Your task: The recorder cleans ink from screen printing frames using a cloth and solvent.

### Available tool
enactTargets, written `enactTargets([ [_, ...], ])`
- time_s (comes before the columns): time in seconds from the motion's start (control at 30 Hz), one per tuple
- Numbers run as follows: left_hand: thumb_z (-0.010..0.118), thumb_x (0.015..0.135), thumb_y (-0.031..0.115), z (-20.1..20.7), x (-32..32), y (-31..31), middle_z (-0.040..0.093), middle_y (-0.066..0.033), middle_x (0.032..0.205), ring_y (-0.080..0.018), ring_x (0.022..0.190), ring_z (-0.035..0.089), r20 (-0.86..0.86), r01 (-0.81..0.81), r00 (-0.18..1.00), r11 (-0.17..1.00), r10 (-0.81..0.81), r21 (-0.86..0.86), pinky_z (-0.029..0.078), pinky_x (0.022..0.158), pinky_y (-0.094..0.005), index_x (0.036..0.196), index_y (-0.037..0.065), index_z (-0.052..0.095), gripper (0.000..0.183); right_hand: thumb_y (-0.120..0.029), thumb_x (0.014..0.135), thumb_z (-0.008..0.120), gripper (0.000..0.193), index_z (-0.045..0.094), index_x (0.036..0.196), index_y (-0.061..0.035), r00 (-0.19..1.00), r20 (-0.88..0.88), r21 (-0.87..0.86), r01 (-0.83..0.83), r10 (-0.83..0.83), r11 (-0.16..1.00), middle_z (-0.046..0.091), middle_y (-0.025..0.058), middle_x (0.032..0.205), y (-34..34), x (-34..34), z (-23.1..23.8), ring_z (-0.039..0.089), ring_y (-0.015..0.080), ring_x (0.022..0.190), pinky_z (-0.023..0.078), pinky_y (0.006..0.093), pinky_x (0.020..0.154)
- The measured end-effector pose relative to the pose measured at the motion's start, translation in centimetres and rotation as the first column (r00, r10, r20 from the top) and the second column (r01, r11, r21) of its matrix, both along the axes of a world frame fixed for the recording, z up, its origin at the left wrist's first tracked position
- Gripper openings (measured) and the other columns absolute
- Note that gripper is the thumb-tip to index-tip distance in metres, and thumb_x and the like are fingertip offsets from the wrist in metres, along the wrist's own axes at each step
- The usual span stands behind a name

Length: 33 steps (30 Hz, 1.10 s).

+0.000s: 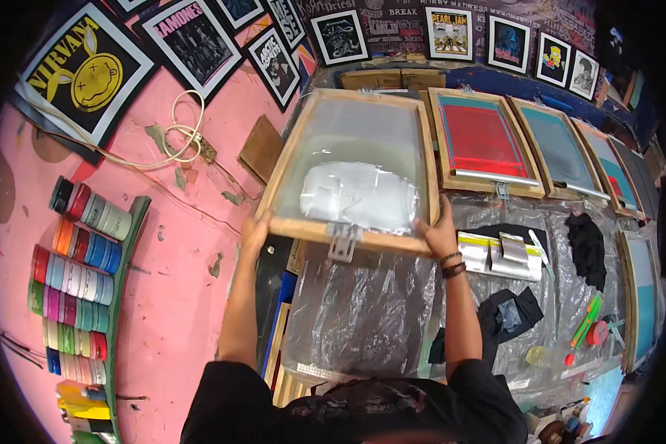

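Observation:
Both hands hold a wood-framed printing screen (388, 238) above the plastic-covered table, gripping its near corners. My left hand (256, 232) is wrapped round the near left corner, its fingers partly hidden behind the wood. At the near right corner, my right hand (439, 231) has its thumb on top and its other fingers along the side and underneath. The screen's mesh is pale grey-green, with a bright white glossy patch over its near half. A metal hinge clip (342, 243) hangs from the middle of the near rail.
Clear plastic sheeting (355, 314) covers the table. More screens, including a red one (481, 137) and a blue-grey one (556, 148), line the back. At right lie flat metal-edged tools (499, 257), black cloths (588, 251) and green-handled tools (586, 320). Ink jars (78, 277) fill a left wall rack.

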State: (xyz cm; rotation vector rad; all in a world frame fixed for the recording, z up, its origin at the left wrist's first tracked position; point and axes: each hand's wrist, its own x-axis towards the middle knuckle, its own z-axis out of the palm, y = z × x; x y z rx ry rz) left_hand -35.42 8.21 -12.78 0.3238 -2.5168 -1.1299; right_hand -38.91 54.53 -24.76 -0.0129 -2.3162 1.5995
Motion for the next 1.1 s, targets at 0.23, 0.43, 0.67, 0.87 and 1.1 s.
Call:
enactTargets([
  [0.23, 0.065, 0.090, 0.026, -3.1, 22.8, -1.5, 0.069, -0.0141, 0.104, -0.0230, 0.095, 0.064, 0.100, -0.039, 0.995, 0.948, 0.007, 0.317, 0.050, 0.087, -0.0355, 0.124, -0.007, 0.059, 0.049, -0.013, 0.084, 0.075, 0.095, 0.015, 0.159, -0.0085, 0.994, 0.000, 0.004, -0.107, 0.107, 0.994, 0.059, 0.0316, 0.129, -2.3, 18.6, 7.6, 0.062, 0.0467, 0.114, 0.051, 0.0465, 0.093],
  [0.43, 0.066, 0.095, 0.041, -8.4, 37.4, -4.5, 0.070, -0.0221, 0.109, -0.0265, 0.102, 0.067, 0.086, -0.253, 0.966, 0.959, 0.244, 0.127, 0.050, 0.090, -0.0380, 0.119, -0.011, 0.062, 0.057, -0.016, 0.086, 0.074, 0.094, 0.015, 0.159, -0.0100, 0.978, 0.075, 0.063, -0.197, 0.192, 0.978, 0.069, 0.0232, 0.096, -6.3, 29.0, 5.8, 0.069, 0.0421, 0.087, 0.053, 0.0439, 0.075],
  [0.67, 0.066, 0.095, 0.044, -14.6, 46.3, -7.9, 0.072, -0.0230, 0.099, -0.0303, 0.095, 0.070, 0.179, -0.226, 0.965, 0.952, 0.190, 0.208, 0.052, 0.086, -0.0404, 0.112, -0.009, 0.064, 0.056, -0.015, 0.086, 0.074, 0.092, 0.016, 0.158, -0.0098, 0.971, 0.137, 0.012, -0.197, 0.194, 0.980, 0.070, 0.0214, 0.100, -8.3, 39.4, 0.5, 0.071, 0.0338, 0.091, 0.055, 0.0403, 0.079],
  [0.87, 0.063, 0.095, 0.052, -15.6, 47.0, -6.5, 0.070, -0.0276, 0.099, -0.0353, 0.097, 0.069, 0.318, -0.197, 0.937, 0.970, 0.145, 0.141, 0.052, 0.085, -0.0402, 0.111, -0.010, 0.064, 0.065, -0.009, 0.086, 0.074, 0.093, 0.016, 0.159, -0.0098, 0.966, 0.237, 0.007, -0.109, 0.105, 0.994, 0.061, 0.0274, 0.125, -6.8, 44.3, -0.9, 0.064, 0.0344, 0.113, 0.051, 0.0400, 0.094],
  [1.1, 0.065, 0.089, 0.058, -15.3, 43.5, -4.0, 0.069, -0.0310, 0.091, -0.0458, 0.094, 0.068, 0.296, -0.118, 0.950, 0.992, 0.098, 0.051, 0.052, 0.082, -0.0483, 0.105, -0.009, 0.065, 0.069, 0.001, 0.090, 0.067, 0.088, 0.012, 0.158, -0.0075, 0.967, 0.234, -0.082, -0.087, 0.104, 0.993, 0.057, 0.0204, 0.132, -5.3, 45.3, -2.1, 0.060, 0.0257, 0.117, 0.049, 0.0360, 0.100],
])
